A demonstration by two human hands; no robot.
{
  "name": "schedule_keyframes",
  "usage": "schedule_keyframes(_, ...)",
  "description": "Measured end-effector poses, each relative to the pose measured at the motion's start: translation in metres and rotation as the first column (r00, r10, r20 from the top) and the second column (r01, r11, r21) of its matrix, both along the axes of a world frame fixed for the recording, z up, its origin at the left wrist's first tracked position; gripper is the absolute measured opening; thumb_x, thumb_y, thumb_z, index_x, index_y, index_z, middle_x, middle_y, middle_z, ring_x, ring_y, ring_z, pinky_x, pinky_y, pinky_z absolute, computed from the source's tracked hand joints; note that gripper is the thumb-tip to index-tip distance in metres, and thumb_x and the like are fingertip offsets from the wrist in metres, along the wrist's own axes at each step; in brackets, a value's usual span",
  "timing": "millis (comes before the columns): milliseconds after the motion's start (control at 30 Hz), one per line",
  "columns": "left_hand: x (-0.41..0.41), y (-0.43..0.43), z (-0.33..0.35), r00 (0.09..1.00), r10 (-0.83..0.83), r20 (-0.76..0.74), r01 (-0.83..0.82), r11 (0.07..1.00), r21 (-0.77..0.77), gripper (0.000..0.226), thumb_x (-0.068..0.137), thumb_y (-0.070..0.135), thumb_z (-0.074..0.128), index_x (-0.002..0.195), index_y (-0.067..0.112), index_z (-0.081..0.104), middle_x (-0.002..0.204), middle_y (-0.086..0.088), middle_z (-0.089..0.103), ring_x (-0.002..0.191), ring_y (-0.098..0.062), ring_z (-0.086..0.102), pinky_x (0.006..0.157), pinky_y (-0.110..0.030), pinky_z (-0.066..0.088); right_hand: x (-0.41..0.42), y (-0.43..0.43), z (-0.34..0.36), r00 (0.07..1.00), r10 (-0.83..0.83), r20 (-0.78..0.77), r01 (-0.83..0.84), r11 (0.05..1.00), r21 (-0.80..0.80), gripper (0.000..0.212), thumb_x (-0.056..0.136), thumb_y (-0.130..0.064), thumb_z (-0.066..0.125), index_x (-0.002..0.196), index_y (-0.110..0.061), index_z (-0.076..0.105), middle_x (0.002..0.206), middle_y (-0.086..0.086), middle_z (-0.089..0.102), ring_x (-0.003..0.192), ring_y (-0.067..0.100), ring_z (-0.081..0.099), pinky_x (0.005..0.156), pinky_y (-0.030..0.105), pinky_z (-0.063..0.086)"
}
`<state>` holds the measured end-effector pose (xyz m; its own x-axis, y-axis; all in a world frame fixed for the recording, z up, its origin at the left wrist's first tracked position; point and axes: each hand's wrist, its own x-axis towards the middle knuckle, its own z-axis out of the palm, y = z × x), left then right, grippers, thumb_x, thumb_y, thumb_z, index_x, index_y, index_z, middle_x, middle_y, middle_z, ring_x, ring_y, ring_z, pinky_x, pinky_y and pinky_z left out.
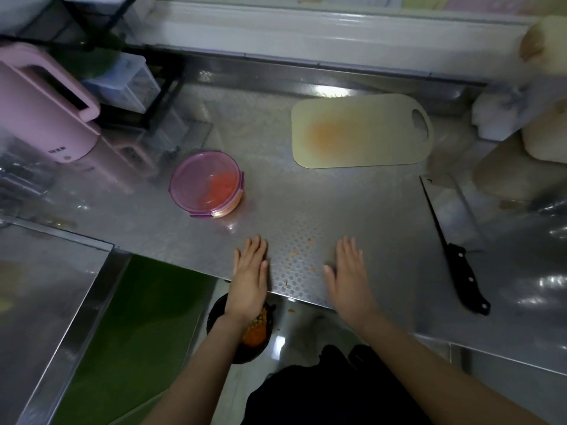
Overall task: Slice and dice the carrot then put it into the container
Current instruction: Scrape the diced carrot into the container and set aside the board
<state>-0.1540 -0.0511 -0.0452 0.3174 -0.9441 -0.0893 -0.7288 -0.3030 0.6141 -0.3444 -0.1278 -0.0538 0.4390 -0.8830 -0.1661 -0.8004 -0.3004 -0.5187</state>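
A round container (206,183) with a purple clip-on lid stands on the steel counter, and orange carrot pieces show through the lid. A pale cutting board (362,131) with an orange stain lies bare at the back right. A cleaver with a black handle (453,240) lies on the counter to the right. My left hand (250,277) and my right hand (349,274) rest flat, fingers straight, on the counter's front edge, holding nothing. A few small carrot bits (294,253) lie scattered between them.
A pink electric jug (40,108) stands at the back left beside a black rack. A black bin with orange scraps (254,332) sits on the floor below my left hand. A steel sink edge (61,237) lies at the left. Cream-coloured items crowd the right edge.
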Motion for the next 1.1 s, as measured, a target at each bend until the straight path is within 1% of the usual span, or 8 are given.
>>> schedule_keyframes(133, 0.005, 0.003, 0.006, 0.998, -0.007, -0.062, 0.008, 1.0, 0.022, 0.044, 0.103, 0.024, 0.028, 0.146, 0.019, 0.026, 0.147, 0.015, 0.011, 0.141, -0.004, 0.004, 0.113, -0.014, -0.007, 0.036, 0.022, 0.005, 0.989, 0.135, 0.059, -0.136, 0.991, 0.002, 0.082, 0.091, -0.061, -0.002, 0.149, -0.004, -0.001, 0.153, -0.001, -0.012, 0.141, 0.01, -0.017, 0.109, 0.016, -0.02)
schedule_keyframes(433, 0.016, 0.002, 0.007, 0.995, -0.075, -0.072, 0.079, 0.995, 0.057, 0.044, 0.103, 0.019, 0.03, 0.147, 0.016, 0.026, 0.154, 0.006, 0.015, 0.138, -0.001, 0.003, 0.107, -0.005, -0.011, 0.019, -0.052, 0.011, 0.994, 0.11, -0.01, -0.11, 0.994, 0.012, 0.054, 0.103, -0.028, 0.026, 0.148, 0.0, 0.018, 0.157, 0.015, 0.012, 0.147, 0.024, 0.006, 0.115, 0.025, -0.005)
schedule_keyframes(633, 0.016, 0.002, 0.007, 0.991, -0.099, -0.085, 0.106, 0.991, 0.079, 0.044, 0.103, 0.021, 0.031, 0.146, 0.014, 0.027, 0.155, 0.002, 0.016, 0.141, -0.005, 0.005, 0.113, -0.015, -0.006, 0.035, -0.016, -0.002, 0.941, 0.34, 0.005, -0.34, 0.941, -0.014, 0.08, 0.093, -0.056, -0.006, 0.149, -0.002, 0.015, 0.156, 0.004, 0.004, 0.144, 0.013, -0.004, 0.109, 0.014, -0.018)
schedule_keyframes(733, 0.005, 0.006, 0.013, 0.976, 0.095, -0.194, -0.123, 0.982, -0.141, 0.037, 0.101, 0.013, 0.036, 0.137, 0.009, 0.045, 0.142, 0.003, 0.039, 0.134, -0.004, 0.029, 0.112, -0.012, 0.012, 0.025, -0.015, 0.004, 0.941, 0.322, 0.102, -0.324, 0.946, -0.003, 0.068, 0.098, -0.048, 0.01, 0.147, -0.003, 0.023, 0.151, -0.002, 0.011, 0.145, 0.015, 0.005, 0.11, 0.009, -0.012)
schedule_keyframes(800, -0.013, 0.022, 0.015, 0.829, 0.433, -0.354, -0.531, 0.807, -0.257, 0.026, 0.097, 0.002, 0.04, 0.113, 0.007, 0.061, 0.115, -0.001, 0.057, 0.109, -0.009, 0.051, 0.097, -0.009, 0.034, 0.011, -0.02, 0.009, 0.968, 0.201, 0.148, -0.2, 0.98, -0.022, 0.058, 0.096, -0.032, 0.024, 0.145, -0.001, 0.028, 0.152, 0.004, 0.021, 0.143, 0.015, 0.011, 0.112, 0.013, -0.005)
schedule_keyframes(900, -0.03, 0.046, -0.001, 0.371, 0.747, -0.551, -0.833, 0.53, 0.157, 0.024, 0.097, 0.006, 0.038, 0.096, 0.013, 0.061, 0.098, -0.009, 0.062, 0.094, -0.024, 0.058, 0.088, -0.031, 0.044, -0.016, -0.026, 0.01, 0.99, 0.034, 0.135, -0.026, 0.998, -0.056, 0.051, 0.1, -0.023, 0.029, 0.144, 0.003, 0.028, 0.153, 0.014, 0.023, 0.144, 0.021, 0.014, 0.115, 0.02, -0.002)
schedule_keyframes(1000, -0.031, 0.048, -0.013, -0.114, 0.757, -0.643, -0.441, 0.542, 0.716, 0.041, 0.103, 0.025, 0.03, 0.128, 0.0, 0.05, 0.106, -0.014, 0.061, 0.102, -0.03, 0.057, 0.091, -0.036, 0.041, -0.026, -0.022, 0.002, 0.999, -0.033, 0.005, 0.033, 0.999, -0.014, 0.059, 0.099, -0.031, 0.022, 0.146, 0.004, 0.021, 0.156, 0.018, 0.016, 0.146, 0.027, 0.008, 0.114, 0.022, -0.007)
schedule_keyframes(1100, -0.026, 0.038, -0.007, -0.262, 0.7, -0.664, -0.157, 0.648, 0.745, 0.058, 0.103, 0.037, 0.017, 0.137, -0.006, 0.038, 0.138, -0.023, 0.045, 0.132, -0.035, 0.04, 0.103, -0.039, 0.033, -0.006, -0.015, 0.001, 1.0, -0.014, -0.005, 0.014, 1.0, 0.0, 0.068, 0.09, -0.035, 0.017, 0.145, 0.006, 0.023, 0.155, 0.02, 0.017, 0.146, 0.029, 0.01, 0.113, 0.022, -0.009)
